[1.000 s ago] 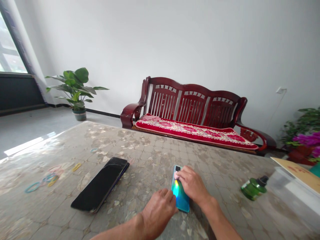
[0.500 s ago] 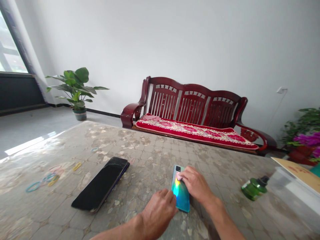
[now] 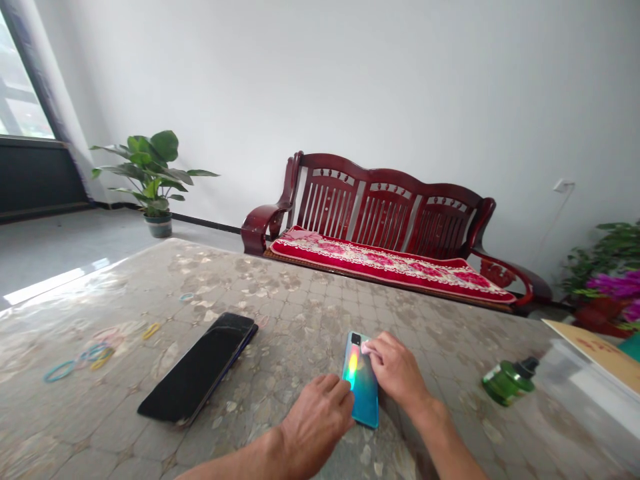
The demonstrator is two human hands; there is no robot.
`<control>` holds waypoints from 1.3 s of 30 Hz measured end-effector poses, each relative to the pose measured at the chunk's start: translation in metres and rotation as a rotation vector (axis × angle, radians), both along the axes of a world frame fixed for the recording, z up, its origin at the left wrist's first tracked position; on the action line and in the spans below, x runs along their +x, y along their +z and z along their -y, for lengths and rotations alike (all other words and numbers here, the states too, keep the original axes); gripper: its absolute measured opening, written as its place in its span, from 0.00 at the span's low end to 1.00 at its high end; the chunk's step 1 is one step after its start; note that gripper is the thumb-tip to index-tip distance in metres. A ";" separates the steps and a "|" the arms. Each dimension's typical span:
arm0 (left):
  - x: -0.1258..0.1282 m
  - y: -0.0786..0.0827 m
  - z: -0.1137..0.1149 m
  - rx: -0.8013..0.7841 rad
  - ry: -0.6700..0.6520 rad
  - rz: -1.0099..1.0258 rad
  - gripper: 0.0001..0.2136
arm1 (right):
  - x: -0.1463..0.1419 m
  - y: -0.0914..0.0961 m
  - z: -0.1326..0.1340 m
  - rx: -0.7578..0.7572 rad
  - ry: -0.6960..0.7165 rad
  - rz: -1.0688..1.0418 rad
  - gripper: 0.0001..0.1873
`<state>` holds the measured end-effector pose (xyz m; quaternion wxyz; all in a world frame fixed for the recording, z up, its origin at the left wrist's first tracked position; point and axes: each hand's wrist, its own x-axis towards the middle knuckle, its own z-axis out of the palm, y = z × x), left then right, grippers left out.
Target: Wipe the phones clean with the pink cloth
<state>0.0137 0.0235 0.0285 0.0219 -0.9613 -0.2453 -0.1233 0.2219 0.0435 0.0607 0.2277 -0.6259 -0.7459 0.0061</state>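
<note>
A shiny blue-green smartphone (image 3: 366, 393) lies back up on the table, its dark camera block at the far end. My left hand (image 3: 323, 410) is closed at the phone's left edge, gripping it; the fingertips are partly hidden. Pinched in the fingers of my right hand (image 3: 397, 367) is a small pale pink piece of cloth or tissue (image 3: 369, 348), which touches the phone's back near the camera block. To the left lies a large black-screened device (image 3: 200, 367), perhaps a phone or tablet, with another thin dark-blue-edged item under it.
Several coloured rubber bands (image 3: 100, 357) lie on the patterned tablecloth (image 3: 280, 413) at the left. A green bottle (image 3: 509, 381) with a black top lies tilted at the right, near a clear box (image 3: 575, 373) with a yellowish card. Beyond the table stands a dark red wooden bench (image 3: 385, 213).
My right hand has moved slightly right, taking the pink cloth from beside the camera block toward the phone's right edge. My left hand stays at the left edge.
</note>
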 end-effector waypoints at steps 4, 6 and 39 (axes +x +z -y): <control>0.000 0.001 -0.002 -0.011 -0.017 0.013 0.04 | 0.002 -0.010 -0.007 0.056 0.015 -0.073 0.15; 0.000 0.001 -0.002 -0.005 -0.031 0.011 0.05 | 0.001 -0.010 -0.011 0.054 0.036 -0.079 0.14; -0.002 0.017 0.001 -0.012 -0.087 -0.058 0.05 | 0.008 0.004 -0.024 -0.042 0.229 0.028 0.09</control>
